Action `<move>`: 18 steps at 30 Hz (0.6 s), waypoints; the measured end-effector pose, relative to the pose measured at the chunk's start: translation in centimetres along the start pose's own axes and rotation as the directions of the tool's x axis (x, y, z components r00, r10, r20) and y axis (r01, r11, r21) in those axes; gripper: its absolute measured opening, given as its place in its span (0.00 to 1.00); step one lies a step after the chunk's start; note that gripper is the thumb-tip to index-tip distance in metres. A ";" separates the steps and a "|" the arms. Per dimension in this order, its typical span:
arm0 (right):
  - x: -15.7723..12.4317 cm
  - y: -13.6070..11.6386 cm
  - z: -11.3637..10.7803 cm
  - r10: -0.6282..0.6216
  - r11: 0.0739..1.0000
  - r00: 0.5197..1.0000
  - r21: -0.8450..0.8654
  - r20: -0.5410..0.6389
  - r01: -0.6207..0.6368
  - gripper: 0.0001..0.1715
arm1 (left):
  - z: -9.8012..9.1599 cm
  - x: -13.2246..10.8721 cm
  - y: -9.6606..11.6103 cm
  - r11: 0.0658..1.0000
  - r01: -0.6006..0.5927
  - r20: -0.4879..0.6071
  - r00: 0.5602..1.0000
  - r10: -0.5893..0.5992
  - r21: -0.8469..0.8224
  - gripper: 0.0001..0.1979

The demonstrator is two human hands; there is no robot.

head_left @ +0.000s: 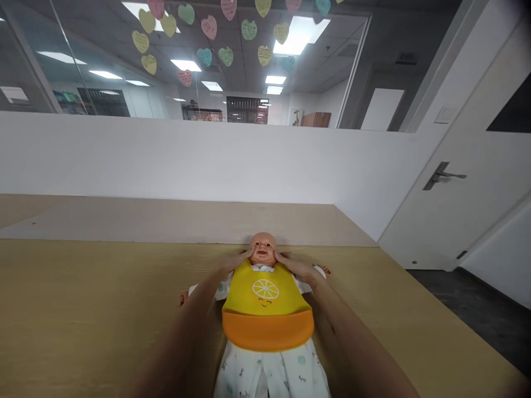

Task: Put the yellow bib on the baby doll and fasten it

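Note:
A baby doll (263,246) in white printed clothes lies on its back on a light wooden table (83,309), head pointing away from me. A yellow bib (265,301) with an orange pocket and a lemon-slice print covers its chest. My left hand (235,260) reaches to the left side of the doll's neck, my right hand (295,266) to the right side. Both hands touch the top corners of the bib beside the doll's cheeks. The fingertips are tucked at the neck, so their grip is hard to make out.
A low white partition wall (207,160) with glass above runs behind the table. Paper hearts (209,26) hang on the glass. A white door (468,188) with a lever handle stands at the right, beside dark floor (477,309).

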State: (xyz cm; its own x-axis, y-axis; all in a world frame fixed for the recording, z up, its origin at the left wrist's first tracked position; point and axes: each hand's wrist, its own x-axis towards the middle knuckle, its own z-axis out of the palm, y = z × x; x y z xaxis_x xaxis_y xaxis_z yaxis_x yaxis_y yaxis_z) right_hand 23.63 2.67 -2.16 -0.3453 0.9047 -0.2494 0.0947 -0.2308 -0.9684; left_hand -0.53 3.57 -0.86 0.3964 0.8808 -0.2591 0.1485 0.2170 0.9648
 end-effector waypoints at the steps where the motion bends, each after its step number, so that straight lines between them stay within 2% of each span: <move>1: -0.3 -0.4 0.3 -0.003 1.000 1.000 0.020 0.017 0.002 0.34 | 0.4 -0.3 0.3 0.998 0.035 0.013 0.999 -0.034 -0.053 0.38; 3: -1.3 -1.1 0.8 0.010 0.999 1.000 0.051 0.027 -0.011 0.36 | 1.0 -1.3 1.1 0.994 0.043 0.043 0.998 -0.038 -0.103 0.40; 5: -2.6 -2.2 1.2 0.020 0.997 1.000 0.068 0.010 -0.021 0.35 | 1.5 -2.8 2.2 0.997 0.015 0.038 0.999 -0.012 -0.081 0.41; 8: -5.7 -4.2 2.4 -0.047 0.994 0.998 0.100 -0.041 0.051 0.32 | 2.1 -6.2 4.4 0.993 -0.083 -0.069 0.994 0.088 0.078 0.38; 10: -8.6 -5.6 3.5 -0.109 0.986 0.990 0.116 -0.085 0.119 0.30 | 2.9 -9.4 5.7 0.972 -0.104 -0.196 0.969 0.147 0.213 0.38; 13: -13.9 -6.7 5.6 -0.206 0.974 0.965 0.060 -0.162 0.218 0.30 | 4.8 -15.2 6.9 0.931 -0.207 -0.219 0.935 0.279 0.302 0.34; 16: -20.1 -5.9 8.0 -0.231 0.971 0.939 0.002 -0.255 0.240 0.40 | 7.1 -21.3 6.2 0.931 -0.276 -0.195 0.926 0.324 0.236 0.32; 17: -22.1 -5.2 8.9 -0.241 0.968 0.935 0.003 -0.260 0.250 0.43 | 7.7 -23.2 5.5 0.932 -0.302 -0.172 0.926 0.337 0.201 0.33; 18: -24.1 -4.3 9.7 -0.257 0.963 0.942 0.027 -0.214 0.269 0.45 | 8.3 -25.0 4.5 0.928 -0.326 -0.163 0.920 0.355 0.181 0.35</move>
State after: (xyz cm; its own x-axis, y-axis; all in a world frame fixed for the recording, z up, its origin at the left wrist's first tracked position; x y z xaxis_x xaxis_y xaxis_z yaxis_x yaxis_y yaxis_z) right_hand 22.52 -21.59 7.99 -0.1501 0.9885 0.0154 -0.0272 0.0114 -0.9996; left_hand -2.24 -20.92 9.62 0.2695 0.9565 0.1117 0.1724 -0.1620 0.9716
